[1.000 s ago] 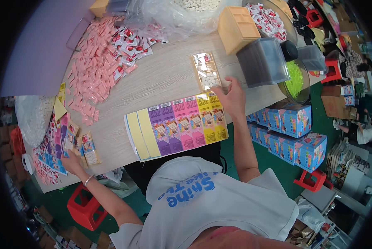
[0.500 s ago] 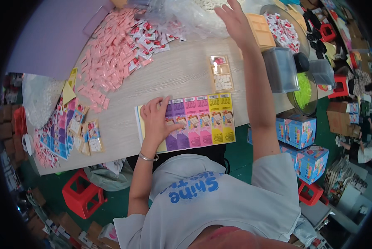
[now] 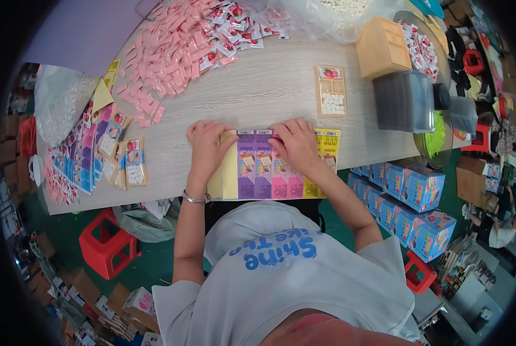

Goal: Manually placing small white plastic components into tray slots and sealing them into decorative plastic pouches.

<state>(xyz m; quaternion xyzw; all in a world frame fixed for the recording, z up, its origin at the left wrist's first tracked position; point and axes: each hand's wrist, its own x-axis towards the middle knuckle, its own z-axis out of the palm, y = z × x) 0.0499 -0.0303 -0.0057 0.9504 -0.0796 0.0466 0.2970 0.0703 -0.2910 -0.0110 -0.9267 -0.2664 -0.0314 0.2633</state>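
A printed card sheet (image 3: 263, 173) in purple, pink and yellow strips lies along the near table edge, with a pale yellow band at its left. My left hand (image 3: 207, 144) is at that band, its fingers bent and its thumb and forefinger closed at the sheet's upper edge. On the right part of the sheet, my right hand (image 3: 297, 143) grips the upper edge with curled fingers, covering some pink and yellow strips. Beyond my right hand lies a shallow compartment tray (image 3: 330, 91), holding a red-and-white sachet and small white pieces, with a bare middle section.
Pink sachets (image 3: 165, 52) and strawberry-printed sachets (image 3: 235, 34) are heaped at the far left. Filled packs (image 3: 135, 161) lie at left beside a bag of white pieces (image 3: 65, 104). Stacked orange trays (image 3: 382, 49), a grey bin (image 3: 403, 102) and green pieces (image 3: 436, 138) stand right.
My right hand has come back from the stacked trays at the far right to the sheet's upper edge. My left hand's fingers have drawn in at the sheet's left part.
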